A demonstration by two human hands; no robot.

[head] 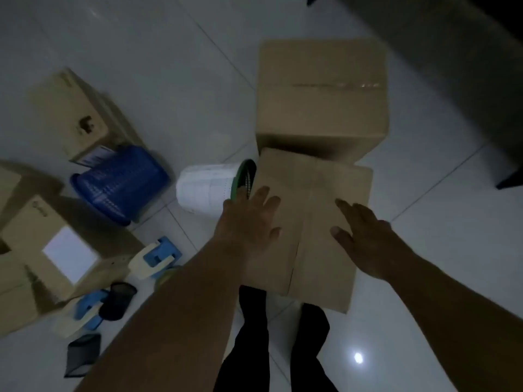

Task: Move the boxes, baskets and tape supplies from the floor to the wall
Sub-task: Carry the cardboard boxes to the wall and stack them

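A closed brown cardboard box lies on the tiled floor just in front of my legs. My left hand hovers over its left part, fingers spread, holding nothing. Over its right part my right hand is also open. A larger taped cardboard box stands right behind it. A white basket with a green rim lies on its side against the near box's left edge. Further left, a blue basket rests upside down. Blue and cream tape dispensers sit on the floor at lower left.
Two more cardboard boxes stand at the left, one behind the blue basket and one with a white label at the frame's left edge. Black mesh pen holders lie near the dispensers. A dark piece of furniture fills the upper right.
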